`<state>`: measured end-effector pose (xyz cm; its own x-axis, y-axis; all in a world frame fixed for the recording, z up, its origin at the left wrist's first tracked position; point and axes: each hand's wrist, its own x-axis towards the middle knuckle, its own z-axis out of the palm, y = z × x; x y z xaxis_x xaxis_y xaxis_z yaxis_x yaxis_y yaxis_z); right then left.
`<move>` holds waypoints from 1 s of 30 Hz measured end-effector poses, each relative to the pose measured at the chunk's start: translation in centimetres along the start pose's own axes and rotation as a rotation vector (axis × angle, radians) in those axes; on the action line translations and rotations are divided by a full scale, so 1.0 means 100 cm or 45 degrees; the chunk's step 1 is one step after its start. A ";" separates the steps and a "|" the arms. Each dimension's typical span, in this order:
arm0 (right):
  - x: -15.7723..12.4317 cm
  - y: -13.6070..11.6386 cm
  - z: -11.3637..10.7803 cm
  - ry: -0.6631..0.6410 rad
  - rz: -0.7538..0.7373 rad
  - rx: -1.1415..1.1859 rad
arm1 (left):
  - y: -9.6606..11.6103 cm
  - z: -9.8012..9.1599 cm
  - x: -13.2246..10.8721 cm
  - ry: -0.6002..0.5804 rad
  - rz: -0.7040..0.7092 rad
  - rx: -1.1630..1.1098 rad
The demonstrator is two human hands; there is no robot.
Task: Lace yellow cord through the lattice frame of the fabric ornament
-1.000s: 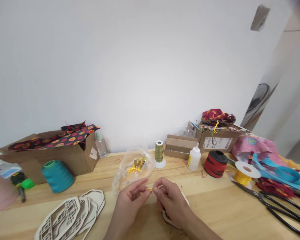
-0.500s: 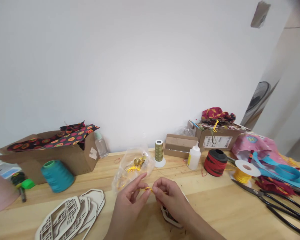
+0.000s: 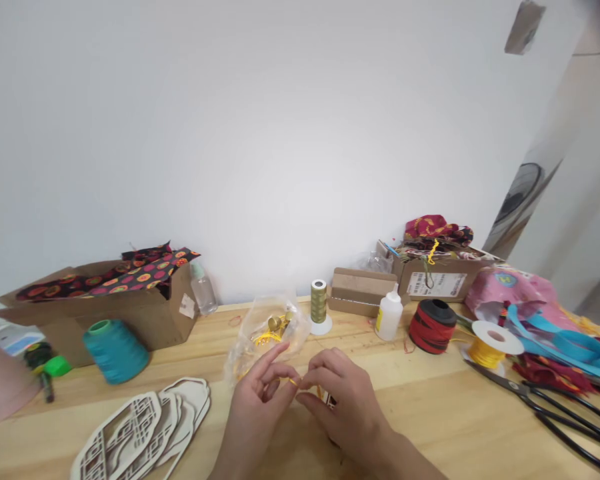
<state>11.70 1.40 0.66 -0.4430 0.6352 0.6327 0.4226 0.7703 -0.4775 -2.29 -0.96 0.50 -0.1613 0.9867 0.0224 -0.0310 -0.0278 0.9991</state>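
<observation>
My left hand [image 3: 259, 410] pinches a thin yellow cord [image 3: 293, 382] between thumb and forefinger, just above the table. My right hand [image 3: 347, 407] meets it from the right, its curled fingertips at the same cord; a bit of yellow also shows under its fingers. Beneath the right hand lies a pale cut-out piece [image 3: 331, 401], mostly covered. Just behind the hands, a clear plastic bag [image 3: 247, 327] holds yellow cord and gold-coloured bells or caps [image 3: 275, 323].
Pale lattice cut-outs [image 3: 130, 433] are stacked at front left, near a teal thread cone [image 3: 115, 351] and a cardboard box [image 3: 173, 320]. Rightward stand a gold thread spool [image 3: 319, 301], a glue bottle [image 3: 389, 315], a red cord spool [image 3: 433, 327], a yellow cord spool [image 3: 487, 350] and scissors [image 3: 525, 390].
My right hand has turned and shifted slightly left, so its fingertips now meet those of my left hand. The small yellow loop between the hands is now mostly hidden.
</observation>
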 end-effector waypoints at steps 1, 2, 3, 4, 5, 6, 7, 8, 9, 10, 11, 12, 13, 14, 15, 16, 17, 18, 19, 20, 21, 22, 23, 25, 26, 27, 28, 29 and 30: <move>0.000 0.001 0.001 0.006 0.022 0.023 | -0.001 0.000 0.000 -0.016 0.013 0.004; 0.000 0.002 0.001 0.004 0.039 0.048 | -0.002 0.000 0.001 -0.035 0.027 0.005; 0.000 0.003 0.001 -0.005 0.055 0.071 | -0.003 -0.001 0.001 -0.046 0.040 0.008; 0.000 0.004 0.001 -0.016 0.076 0.092 | -0.004 -0.002 0.002 -0.050 0.045 0.014; 0.000 0.004 0.001 -0.029 0.104 0.110 | -0.004 -0.002 0.002 -0.048 0.045 0.022; 0.000 0.004 0.000 -0.040 0.141 0.126 | -0.005 -0.003 0.003 -0.045 0.042 0.034; 0.000 0.004 0.000 -0.047 0.186 0.144 | -0.005 -0.004 0.003 -0.044 0.042 0.049; 0.000 0.003 0.000 -0.049 0.236 0.166 | -0.005 -0.004 0.002 -0.044 0.044 0.064; 0.000 0.003 0.000 -0.050 0.292 0.199 | -0.005 -0.004 0.002 -0.047 0.050 0.078; 0.001 0.004 0.000 -0.050 0.356 0.250 | -0.004 -0.004 0.001 -0.051 0.063 0.091; 0.001 0.004 0.000 -0.058 0.429 0.323 | -0.004 -0.004 0.001 -0.054 0.079 0.103; 0.001 0.004 0.001 -0.071 0.503 0.413 | -0.004 -0.003 0.000 -0.057 0.099 0.115; 0.002 0.004 0.002 -0.090 0.568 0.507 | -0.003 -0.003 0.000 -0.060 0.118 0.124; 0.002 0.005 0.002 -0.105 0.621 0.596 | -0.003 -0.003 0.000 -0.065 0.135 0.129; 0.003 0.005 0.003 -0.110 0.658 0.669 | -0.003 -0.003 0.000 -0.073 0.147 0.127; 0.003 0.005 0.003 -0.104 0.678 0.720 | -0.003 -0.003 0.000 -0.081 0.150 0.118; 0.003 0.005 0.004 -0.087 0.681 0.745 | -0.004 -0.003 0.000 -0.089 0.145 0.104; 0.004 0.005 0.004 -0.065 0.673 0.744 | -0.004 -0.004 0.001 -0.095 0.134 0.088; 0.004 0.005 0.003 -0.048 0.651 0.721 | -0.005 -0.004 0.001 -0.098 0.121 0.075; 0.004 0.004 0.003 -0.041 0.612 0.673 | -0.005 -0.004 0.001 -0.101 0.106 0.064; 0.004 0.004 0.002 -0.046 0.554 0.603 | -0.005 -0.004 0.002 -0.102 0.093 0.054; 0.004 0.004 0.000 -0.054 0.481 0.523 | -0.006 -0.003 0.002 -0.104 0.082 0.042; 0.004 0.005 -0.001 -0.062 0.401 0.445 | -0.006 -0.003 0.002 -0.109 0.070 0.029; 0.004 0.005 -0.004 -0.069 0.240 0.323 | -0.005 -0.002 0.002 -0.116 0.058 -0.004; 0.004 0.006 -0.005 -0.067 0.173 0.281 | -0.004 -0.002 0.002 -0.116 0.054 -0.016; 0.004 0.007 -0.006 -0.064 0.119 0.248 | -0.004 -0.002 0.001 -0.116 0.049 -0.024; 0.004 0.008 -0.006 -0.063 0.078 0.219 | -0.003 -0.002 0.001 -0.114 0.042 -0.029; 0.004 0.010 -0.007 -0.069 0.046 0.190 | -0.003 -0.002 0.001 -0.110 0.036 -0.033; 0.003 0.011 -0.007 -0.081 0.017 0.164 | -0.003 -0.002 0.001 -0.107 0.027 -0.037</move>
<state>12.52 2.43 0.75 -0.4886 0.6448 0.5879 0.3259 0.7598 -0.5625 -2.53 -0.93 0.20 -0.0786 0.9957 0.0480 -0.0572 -0.0526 0.9970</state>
